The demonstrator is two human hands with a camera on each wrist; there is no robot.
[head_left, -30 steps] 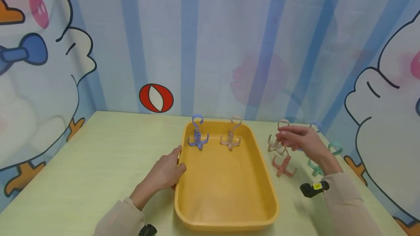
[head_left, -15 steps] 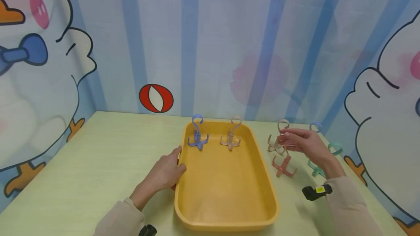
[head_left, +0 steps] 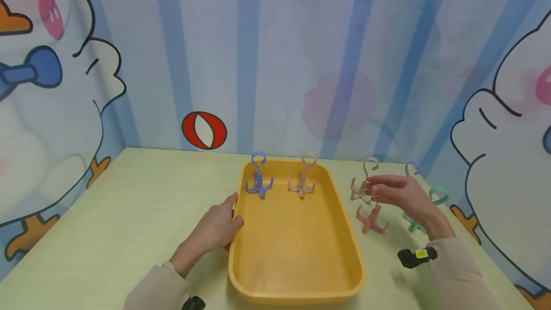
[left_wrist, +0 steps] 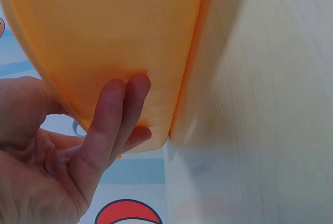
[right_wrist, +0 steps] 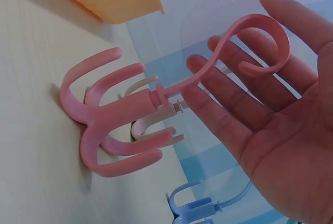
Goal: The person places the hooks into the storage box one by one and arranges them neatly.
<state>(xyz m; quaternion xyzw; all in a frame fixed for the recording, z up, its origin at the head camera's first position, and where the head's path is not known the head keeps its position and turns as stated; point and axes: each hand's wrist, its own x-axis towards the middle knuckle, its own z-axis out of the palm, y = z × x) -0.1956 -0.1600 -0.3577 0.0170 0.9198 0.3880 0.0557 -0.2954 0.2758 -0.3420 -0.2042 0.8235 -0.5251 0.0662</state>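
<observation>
My left hand (head_left: 217,221) holds the left side of a yellow tray (head_left: 297,248). In the left wrist view its fingers (left_wrist: 106,112) press the tray's outer wall, and the thumb side is at the rim. A pink four-pronged swivel hook (right_wrist: 114,112) stands on its prongs to the right of the tray. My right hand (right_wrist: 276,146) is around its curved top, fingers spread and apart behind it, thumb off to one side; no grip shows. Just behind is a beige hook (head_left: 360,193), partly covered by this hand in the head view.
Inside the tray's far end stand a blue hook (head_left: 260,186) and a pale beige-pink hook (head_left: 302,187). Right of my right hand are a green hook (head_left: 415,224) and another blue hook (head_left: 412,164), both partly hidden. A printed curtain (head_left: 275,61) rises behind the table (head_left: 150,195).
My right hand has come down and slightly to the right, closer to the top of the pink hook. My left hand, the tray and the hooks stay where they were.
</observation>
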